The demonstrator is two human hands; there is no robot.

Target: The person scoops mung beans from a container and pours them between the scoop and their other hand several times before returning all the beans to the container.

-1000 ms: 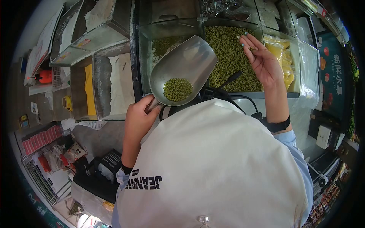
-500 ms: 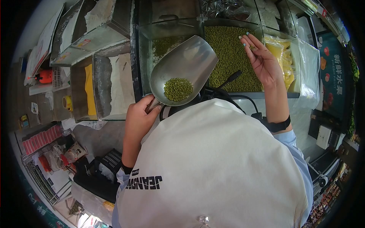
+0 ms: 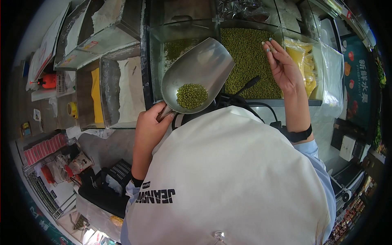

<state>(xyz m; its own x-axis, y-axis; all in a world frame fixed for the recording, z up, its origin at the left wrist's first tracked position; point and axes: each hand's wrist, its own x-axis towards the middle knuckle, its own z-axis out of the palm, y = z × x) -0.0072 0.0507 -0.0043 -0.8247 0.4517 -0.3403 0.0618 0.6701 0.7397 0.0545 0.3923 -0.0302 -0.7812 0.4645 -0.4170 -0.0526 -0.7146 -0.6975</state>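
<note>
My left hand [image 3: 150, 127] is closed around the handle of a metal scoop [image 3: 196, 65], which holds a small heap of green mung beans [image 3: 192, 96]. The scoop is over the glass bins, its wide mouth toward the upper right. My right hand [image 3: 286, 69] is raised palm up above the right side of a bin full of mung beans [image 3: 245, 57]. Its fingers curl in toward the thumb, with small bits between them that look like mung beans. A dark cable-like piece with a thick end [image 3: 250, 83] crosses the front of the bean bin.
Left of the scoop is a glass bin [image 3: 175, 49] with fewer beans. Bags of yellow grain [image 3: 304, 61] fill the right bin. White powder bins [image 3: 130, 90] and a yellow one [image 3: 96, 96] stand at left. A black basket [image 3: 119, 173] sits low left.
The fingers of my right hand have curled further inward, from a more spread pose. My left hand and the scoop have stayed almost in place.
</note>
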